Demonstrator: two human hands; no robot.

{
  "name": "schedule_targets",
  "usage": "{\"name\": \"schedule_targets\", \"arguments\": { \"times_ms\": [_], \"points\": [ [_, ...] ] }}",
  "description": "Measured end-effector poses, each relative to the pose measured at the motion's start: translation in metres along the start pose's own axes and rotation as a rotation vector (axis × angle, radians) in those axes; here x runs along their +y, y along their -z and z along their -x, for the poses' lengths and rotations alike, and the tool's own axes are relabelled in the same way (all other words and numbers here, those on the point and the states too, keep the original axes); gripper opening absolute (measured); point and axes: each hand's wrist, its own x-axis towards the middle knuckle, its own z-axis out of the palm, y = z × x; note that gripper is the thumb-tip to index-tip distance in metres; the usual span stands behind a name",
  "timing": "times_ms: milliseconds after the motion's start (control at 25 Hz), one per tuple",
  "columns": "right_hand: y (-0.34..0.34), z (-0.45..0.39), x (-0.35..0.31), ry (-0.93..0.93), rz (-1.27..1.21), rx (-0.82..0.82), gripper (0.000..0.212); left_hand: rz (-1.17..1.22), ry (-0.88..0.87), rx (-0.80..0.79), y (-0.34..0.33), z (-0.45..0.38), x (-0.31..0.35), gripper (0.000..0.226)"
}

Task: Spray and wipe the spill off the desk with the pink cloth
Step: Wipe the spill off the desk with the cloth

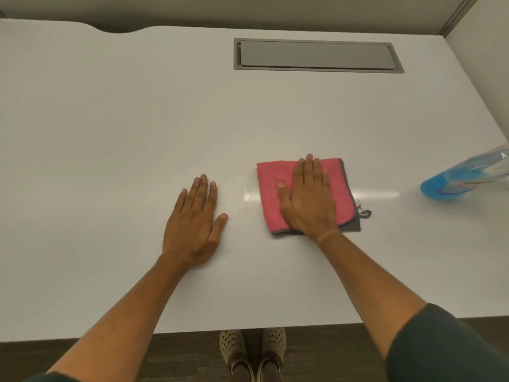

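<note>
A folded pink cloth (270,186) with a grey edge lies on the white desk (124,119), right of centre. My right hand (308,197) presses flat on top of it, fingers together and stretched out. My left hand (194,221) rests palm down on the bare desk, to the left of the cloth and apart from it. A faint wet sheen (245,194) shows on the desk between my hands. A blue spray bottle (465,179) stands at the right edge of the view.
A grey rectangular cable hatch (316,55) is set into the desk at the back. A partition wall (479,51) rises at the right. The desk's near edge runs below my forearms, with my shoes (253,351) on the dark floor beneath.
</note>
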Motion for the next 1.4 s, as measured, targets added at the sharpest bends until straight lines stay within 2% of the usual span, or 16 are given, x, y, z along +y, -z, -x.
{"name": "schedule_targets", "arguments": {
  "times_ms": [80, 240, 360, 400, 600, 720, 960, 1200, 1280, 1400],
  "points": [
    [-0.007, 0.025, -0.005, 0.144, 0.026, -0.037, 0.076, 0.007, 0.004, -0.002, 0.000, 0.001, 0.000, 0.068],
    [-0.003, 0.057, 0.006, 0.169, -0.025, -0.071, 0.074, 0.009, 0.049, 0.018, 0.002, 0.001, 0.002, 0.068],
    [0.000, 0.049, -0.001, 0.431, 0.042, -0.121, 0.069, 0.012, 0.064, 0.029, 0.003, 0.000, 0.002, 0.068],
    [-0.001, 0.042, -0.005, 0.462, 0.066, -0.120, 0.069, 0.011, 0.063, 0.035, 0.003, -0.001, 0.002, 0.068],
    [-0.010, -0.014, -0.035, 0.239, 0.104, -0.061, 0.075, 0.010, 0.064, 0.024, 0.003, 0.000, 0.002, 0.068],
    [-0.011, -0.014, -0.043, 0.322, 0.119, -0.080, 0.073, 0.002, 0.059, 0.014, 0.003, -0.001, 0.001, 0.067],
    [-0.009, 0.093, -0.038, 0.442, 0.087, -0.152, 0.073, 0.013, 0.060, 0.012, 0.003, 0.000, 0.002, 0.068],
    [-0.018, 0.018, -0.067, 0.254, 0.072, -0.065, 0.071, -0.008, 0.055, 0.001, 0.003, -0.001, 0.001, 0.067],
    [-0.021, 0.015, -0.067, 0.278, 0.082, -0.064, 0.072, -0.010, 0.053, -0.005, 0.003, -0.001, 0.001, 0.066],
    [-0.019, 0.068, -0.056, 0.367, 0.032, -0.088, 0.073, -0.001, 0.058, -0.022, 0.003, -0.001, 0.000, 0.067]
  ]
}}
